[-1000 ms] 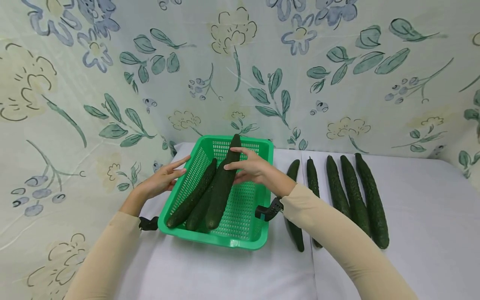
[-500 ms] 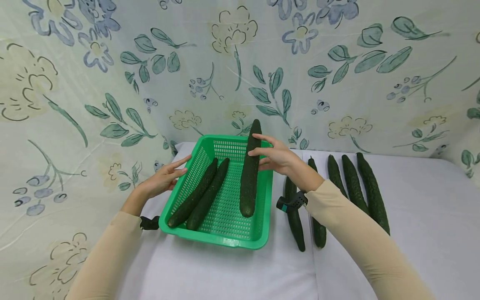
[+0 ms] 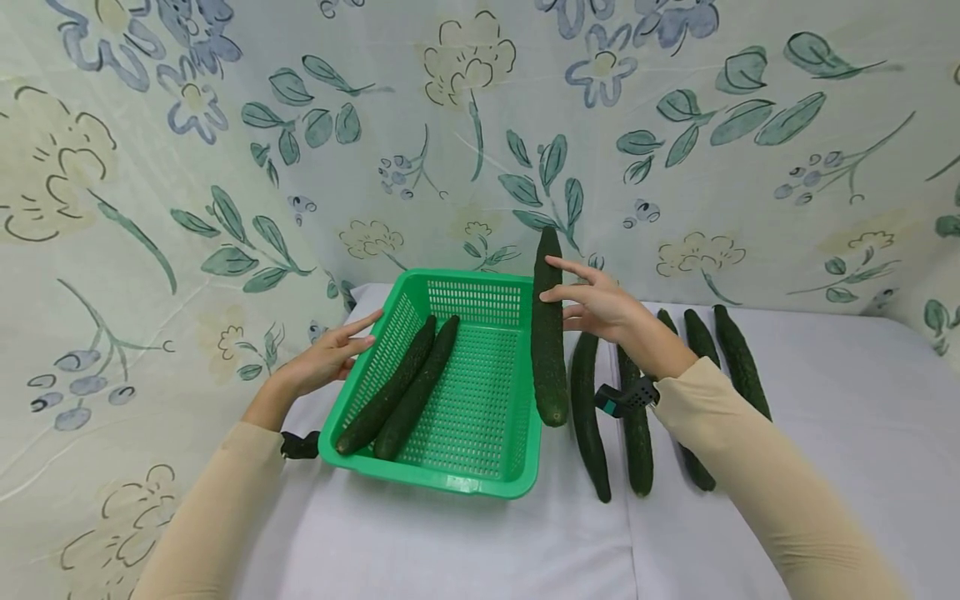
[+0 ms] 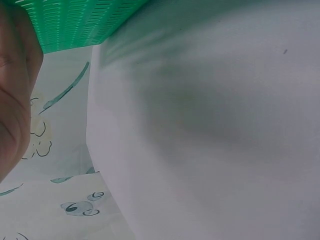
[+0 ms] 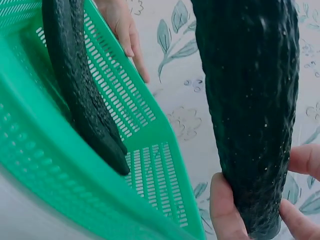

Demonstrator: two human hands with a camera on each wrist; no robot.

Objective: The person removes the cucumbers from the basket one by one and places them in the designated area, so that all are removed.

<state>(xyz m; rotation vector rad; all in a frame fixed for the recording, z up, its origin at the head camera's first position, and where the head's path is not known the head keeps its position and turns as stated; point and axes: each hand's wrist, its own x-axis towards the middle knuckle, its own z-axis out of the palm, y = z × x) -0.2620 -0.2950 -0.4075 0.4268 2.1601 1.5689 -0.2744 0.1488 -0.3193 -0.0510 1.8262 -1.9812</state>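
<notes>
In the head view a green plastic basket stands on the white cloth, with two dark green cucumbers side by side along its left part. My left hand touches the basket's left rim from outside with fairly straight fingers. A third cucumber is pinched in my right hand. It hangs nearly upright over the basket's right rim. In the right wrist view fingers and thumb press both sides of this cucumber near one end, and the basket appears beside it.
Several more cucumbers lie roughly parallel on the cloth to the basket's right, including a curved one and a straighter one. My right forearm partly covers those farther right. A flowered cloth hangs behind the table.
My right hand has lifted the cucumber from beside the two in the basket and carried it right, up to the right rim. The left hand has stayed at the left rim.
</notes>
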